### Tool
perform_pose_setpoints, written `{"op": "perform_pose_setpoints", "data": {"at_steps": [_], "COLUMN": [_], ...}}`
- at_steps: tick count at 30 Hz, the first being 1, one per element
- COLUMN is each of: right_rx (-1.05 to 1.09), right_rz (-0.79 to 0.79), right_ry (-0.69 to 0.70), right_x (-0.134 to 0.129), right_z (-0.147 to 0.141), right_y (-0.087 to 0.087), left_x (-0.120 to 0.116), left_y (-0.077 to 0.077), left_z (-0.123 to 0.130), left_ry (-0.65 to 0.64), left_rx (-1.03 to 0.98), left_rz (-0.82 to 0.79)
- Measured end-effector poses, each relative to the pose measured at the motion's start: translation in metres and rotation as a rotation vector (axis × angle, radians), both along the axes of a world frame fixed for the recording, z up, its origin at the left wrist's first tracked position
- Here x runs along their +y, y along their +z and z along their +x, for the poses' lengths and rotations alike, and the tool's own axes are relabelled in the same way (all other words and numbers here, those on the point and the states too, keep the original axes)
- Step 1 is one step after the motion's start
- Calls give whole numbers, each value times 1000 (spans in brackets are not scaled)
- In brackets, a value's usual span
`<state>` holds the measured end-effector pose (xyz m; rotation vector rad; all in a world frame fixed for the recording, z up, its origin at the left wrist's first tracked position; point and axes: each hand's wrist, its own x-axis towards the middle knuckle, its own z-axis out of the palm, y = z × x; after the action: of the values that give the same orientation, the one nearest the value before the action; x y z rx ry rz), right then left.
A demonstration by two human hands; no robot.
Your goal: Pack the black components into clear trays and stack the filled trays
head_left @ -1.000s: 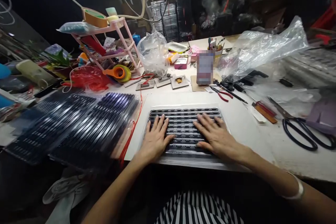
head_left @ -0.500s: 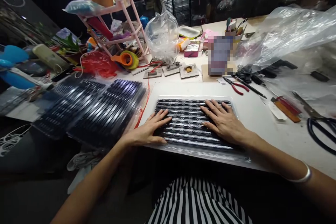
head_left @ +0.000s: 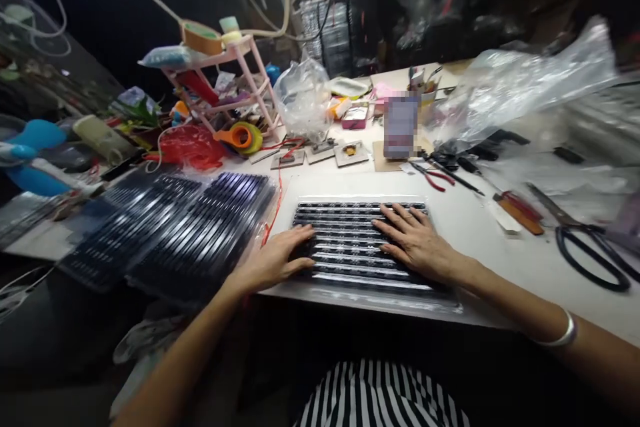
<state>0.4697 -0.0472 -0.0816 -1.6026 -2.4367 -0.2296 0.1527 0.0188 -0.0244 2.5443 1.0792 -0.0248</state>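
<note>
A clear plastic tray point(head_left: 380, 297) lies on the white table in front of me, filled with rows of dark, shiny strips point(head_left: 345, 245). At its left edge rests my left hand point(head_left: 277, 257), fingers stretched over the ends of the strips and thumb held apart. My right hand point(head_left: 420, 245) lies flat across the right part of the rows, its fingers spread. Neither hand is closed round anything. What the strips are exactly, I cannot make out.
More filled trays point(head_left: 205, 233) overlap at the left. A pink rack point(head_left: 245, 73) stands behind them. Small metal plates point(head_left: 350, 153), red-handled pliers point(head_left: 435, 179), a screwdriver point(head_left: 520, 210), large scissors point(head_left: 585, 240) and plastic sheeting point(head_left: 525, 80) surround the work area.
My left hand has shifted slightly left toward the tray's edge, and its fingers have drawn closer together. My right hand stays spread on the strips. The camera view has tilted a little.
</note>
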Motion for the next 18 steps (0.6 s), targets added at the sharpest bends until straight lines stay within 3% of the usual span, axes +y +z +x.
{"op": "perform_pose_setpoints", "data": {"at_steps": [3, 6, 9, 13, 15, 18], "right_rx": [6, 34, 69, 118, 112, 86], "right_rz": [46, 76, 16, -142, -233, -237], "right_ry": [-145, -225, -116, 23, 62, 49], "right_x": [-13, -37, -68, -110, -127, -139], "right_z": [12, 27, 45, 67, 71, 64], "right_y": [-3, -9, -8, 3, 7, 3], "left_x": [6, -1, -20, -47, -57, -68], "left_y": [-28, -46, -40, -24, -27, -48], "left_z": [-3, -6, -20, -50, -62, -68], "left_ry": [238, 273, 223, 44, -19, -34], "left_rx": [-151, -227, -227, -182, -104, -57], "left_rz": [166, 166, 87, -35, 11, 222]}}
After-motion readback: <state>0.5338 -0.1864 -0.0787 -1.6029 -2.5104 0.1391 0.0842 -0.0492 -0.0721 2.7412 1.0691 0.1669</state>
